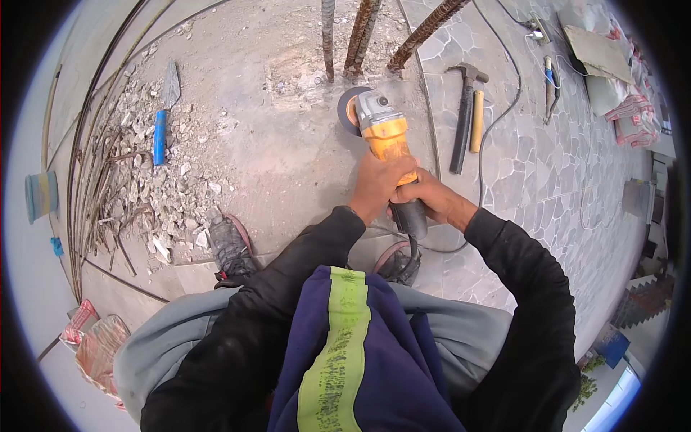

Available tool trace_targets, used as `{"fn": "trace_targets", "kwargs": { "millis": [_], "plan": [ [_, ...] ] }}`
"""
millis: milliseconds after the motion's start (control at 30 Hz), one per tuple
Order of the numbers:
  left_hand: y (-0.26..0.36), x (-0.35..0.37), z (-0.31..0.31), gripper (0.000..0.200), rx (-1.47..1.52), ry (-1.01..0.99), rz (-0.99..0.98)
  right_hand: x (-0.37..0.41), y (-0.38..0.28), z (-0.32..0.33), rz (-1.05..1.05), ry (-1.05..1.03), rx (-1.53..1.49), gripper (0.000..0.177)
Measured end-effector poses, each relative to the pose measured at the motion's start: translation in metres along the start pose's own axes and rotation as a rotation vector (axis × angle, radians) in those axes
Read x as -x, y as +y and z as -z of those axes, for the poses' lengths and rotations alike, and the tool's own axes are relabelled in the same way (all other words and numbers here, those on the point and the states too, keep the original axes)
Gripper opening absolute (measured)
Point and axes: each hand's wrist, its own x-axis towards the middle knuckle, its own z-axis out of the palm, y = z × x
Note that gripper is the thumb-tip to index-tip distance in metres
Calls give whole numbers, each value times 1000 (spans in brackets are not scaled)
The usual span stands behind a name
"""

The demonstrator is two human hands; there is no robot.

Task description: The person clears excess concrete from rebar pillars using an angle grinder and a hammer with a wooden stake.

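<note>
The grinder is held in both hands, out in front over the concrete floor: the left hand has its fingers wrapped tight round the yellow body, and the right hand sits just behind, touching it, fingers closed round the black rear grip. It has a yellow body, a grey gear head and a dark disc – the disc stands on edge, low at the foot of three rusty rebars. A black cord trails off past a hammer lying to the right
</note>
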Motion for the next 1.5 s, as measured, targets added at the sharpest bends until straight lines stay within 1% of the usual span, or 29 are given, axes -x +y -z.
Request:
{"fn": "trace_targets", "kwargs": {
  "millis": [67, 133, 167, 200, 267, 300, 333, 400, 433, 567, 633, 767, 800, 867, 900, 933, 967, 1000, 1033, 1067, 1100, 1133, 1200, 1233, 1267, 1333, 1400, 1433, 1500],
  "plan": [
    [9, 4, -14, 22, -15, -55, -30, 12, 10, 7, 58, -9, -110, 37],
    [9, 0, -21, 29, -142, -230, -36, 30, 7, 7, 109, 20, -114, 36],
    [7, 1, -25, 49, -255, -186, 31, 39, 3, 8, 174, 101, -143, 36],
    [6, 7, -30, 49, -249, -187, 23, 46, 0, 7, 238, 182, -168, 35],
    [4, 19, -37, 74, -312, -167, -254, 50, -10, 8, 297, 266, -238, 34],
    [12, 26, -35, 87, -401, -284, -303, 51, -16, 19, 320, 274, -330, 34],
    [16, 33, -40, 87, -399, -290, -306, 52, -23, 25, 344, 283, -423, 33],
    [20, 46, -52, 88, -781, -294, -687, 56, -39, 29, 394, 386, -448, 33],
    [15, 47, -59, 81, -711, -240, -674, 58, -45, 29, 437, 478, -474, 33],
    [23, 45, -65, 68, -794, -189, -650, 69, -44, 30, 442, 498, -396, 32],
    [23, 47, -65, 58, -798, -173, -719, 68, -44, 30, 438, 487, -391, 32],
    [20, 45, -62, 71, -842, -223, -764, 68, -43, 32, 443, 528, -390, 31],
    [25, 47, -62, 78, -779, -270, -679, 69, -45, 34, 454, 532, -393, 31],
    [25, 44, -61, 85, -714, -333, -601, 74, -46, 41, 402, 531, -229, 31],
    [16, 35, -57, 91, -492, -354, -366, 75, -48, 40, 475, 648, -46, 34],
    [19, 32, -58, 97, -272, -372, -124, 76, -48, 37, 485, 669, -54, 34],
    [23, 28, -55, 98, -86, -366, -30, 77, -47, 33, 589, 790, 274, 37],
    [33, 25, -56, 98, -88, -388, -24, 77, -47, 29, 677, 899, 611, 40],
    [41, 22, -57, 100, -106, -356, -39, 78, -45, 25, 677, 921, 604, 40],
    [46, 17, -60, 101, -124, -321, -55, 79, -43, 20, 664, 974, 751, 46],
    [44, 11, -64, 90, -156, -269, -105, 78, -40, 13, 646, 1022, 899, 53],
    [48, 10, -68, 90, -164, -284, -99, 78, -36, 7, 622, 1067, 1043, 59],
    [55, 9, -76, 68, -184, -195, -157, 78, -28, -1, 564, 1069, 1083, 67],
    [47, 11, -76, 48, -93, -110, -157, 75, -20, 1, 661, 973, 1039, 68],
    [44, 15, -75, 48, -96, -116, -156, 74, -16, 2, 759, 867, 997, 69],
    [47, 25, -69, 46, -6, -149, -132, 79, -17, 9, 666, 766, 932, 70],
    [41, 20, -58, 46, -65, -205, -89, 77, -10, 14, 490, 543, 755, 68],
    [40, 16, -58, 47, -161, -265, -114, 86, -16, 6, 525, 372, 496, 55],
    [44, 10, -62, 44, -446, -337, -228, 88, -9, 19, 441, 389, 441, 49]
  ]
}}
